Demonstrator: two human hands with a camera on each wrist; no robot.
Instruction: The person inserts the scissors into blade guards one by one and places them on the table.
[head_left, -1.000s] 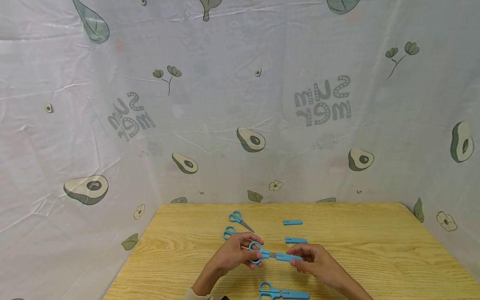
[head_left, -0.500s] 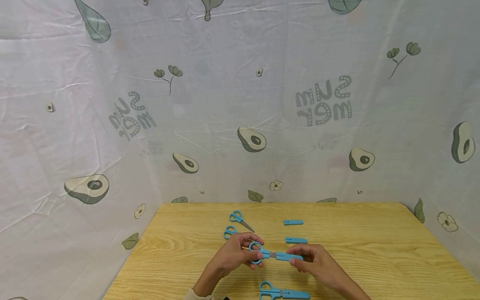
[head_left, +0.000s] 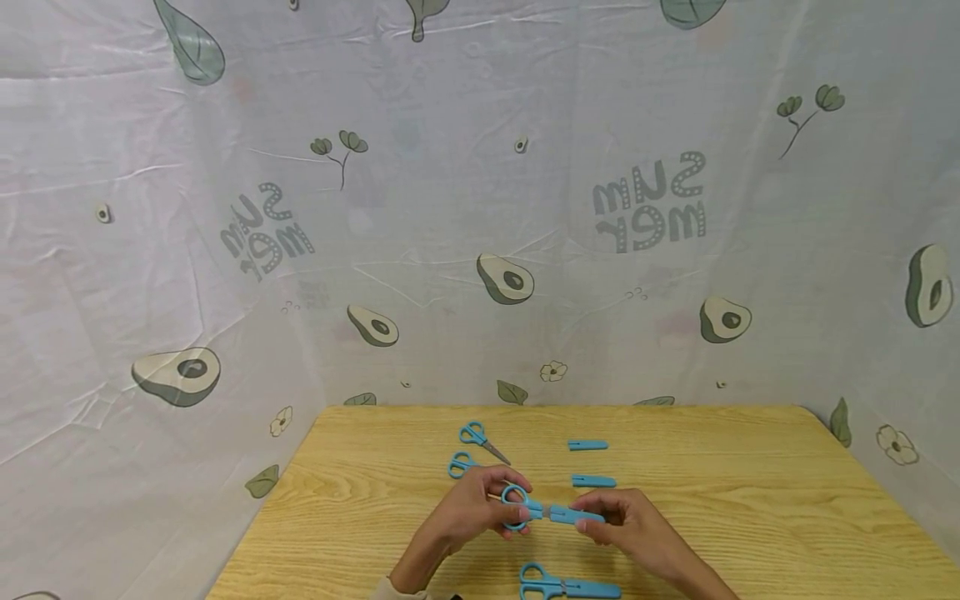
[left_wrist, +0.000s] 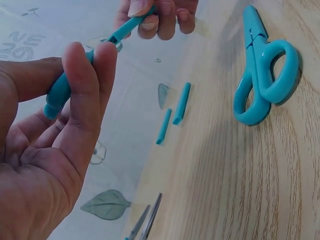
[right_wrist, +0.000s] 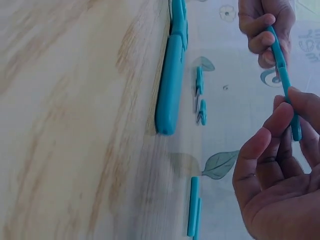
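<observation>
Above the table, my left hand [head_left: 480, 504] grips a pair of blue-handled scissors [head_left: 534, 510] by the finger loops. My right hand [head_left: 626, 529] pinches the blue blade cover [head_left: 566, 515] between thumb and fingers. Most of the blade is inside the cover, with a short strip of metal showing between cover and handle. In the right wrist view the scissors and cover [right_wrist: 285, 82] form one nearly straight line between both hands. Below the hands, another pair of scissors [head_left: 551, 583] lies on the table with its cover on.
Two uncovered scissors lie behind my left hand: one pair [head_left: 483, 442] in full sight, the other [head_left: 461, 464] partly hidden by the hand. Two loose blue covers [head_left: 587, 445] [head_left: 593, 481] rest behind my right hand. A patterned curtain [head_left: 585, 333] hangs behind the wooden table [head_left: 750, 467].
The scissors have slid further into the cover, so less bare blade shows than before. My left hand has shifted slightly to the right; my right hand stays almost in place.
</observation>
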